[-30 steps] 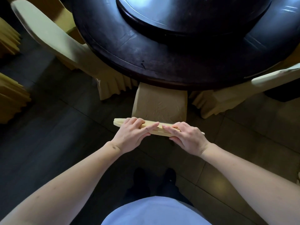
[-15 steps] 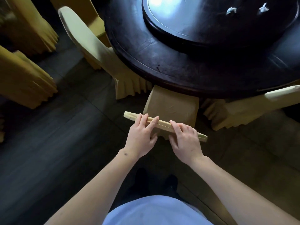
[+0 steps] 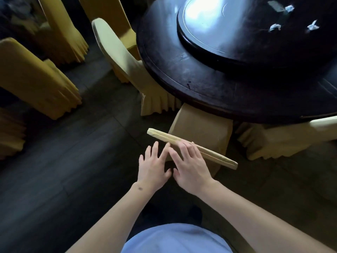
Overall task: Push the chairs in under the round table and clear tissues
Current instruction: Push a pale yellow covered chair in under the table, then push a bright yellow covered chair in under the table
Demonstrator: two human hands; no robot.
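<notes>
Dark floor tiles (image 3: 76,161) ran under a round table (image 3: 209,83) with a raised turntable (image 3: 237,39), where crumpled tissues (image 3: 275,27) lay toward its far right side. At the table's near edge stood a cloth-covered chair (image 3: 200,123), seat partly beneath the rim. Right hand (image 3: 191,167) rested on the chair's top rail, fingers straight, gripping nothing. Left hand (image 3: 154,167) hung just short of the rail, fingers spread and loose. Neighbouring chairs (image 3: 127,66) flanked it.

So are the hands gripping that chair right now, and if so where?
Nothing is gripped. The right hand lies with straight fingers on the chair's top rail; the left hand is open beside it.
</notes>
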